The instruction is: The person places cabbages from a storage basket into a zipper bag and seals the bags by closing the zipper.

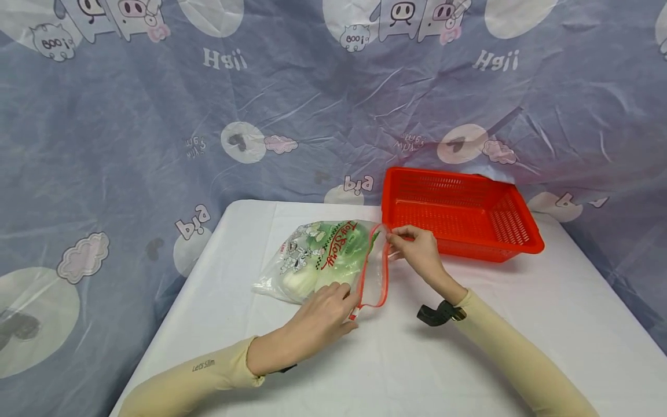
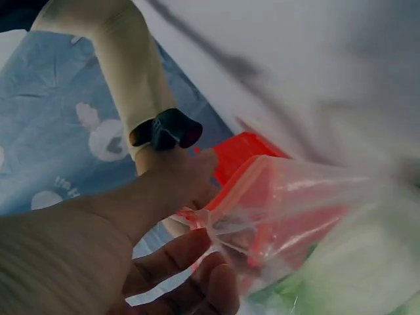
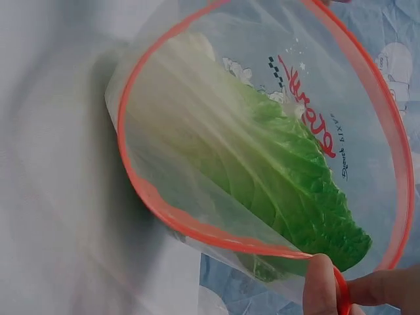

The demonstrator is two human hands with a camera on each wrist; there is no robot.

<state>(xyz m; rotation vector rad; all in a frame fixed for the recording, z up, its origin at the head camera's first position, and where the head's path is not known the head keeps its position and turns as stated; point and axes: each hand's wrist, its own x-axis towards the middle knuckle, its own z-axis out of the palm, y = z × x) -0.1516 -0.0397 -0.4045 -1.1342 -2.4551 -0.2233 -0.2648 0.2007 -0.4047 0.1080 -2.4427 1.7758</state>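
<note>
A clear plastic zip bag (image 1: 339, 255) with red "Toy Story" lettering lies on the table, its red-edged mouth facing right. Inside is green and white Chinese cabbage (image 3: 262, 170), its leafy end toward the opening in the right wrist view. My right hand (image 1: 419, 252) pinches the far corner of the mouth between thumb and fingers. At the near corner, my left hand (image 1: 318, 318) grips the bag's edge beside a white and red slider (image 1: 355, 313). Between the hands, the red zip strip (image 3: 147, 197) bows apart into a wide loop.
Behind the right hand stands a red perforated plastic basket (image 1: 461, 243), close to the bag's mouth. A white cloth covers the table (image 1: 396, 370). A patterned grey-blue curtain (image 1: 312, 98) hangs along the table's back edge.
</note>
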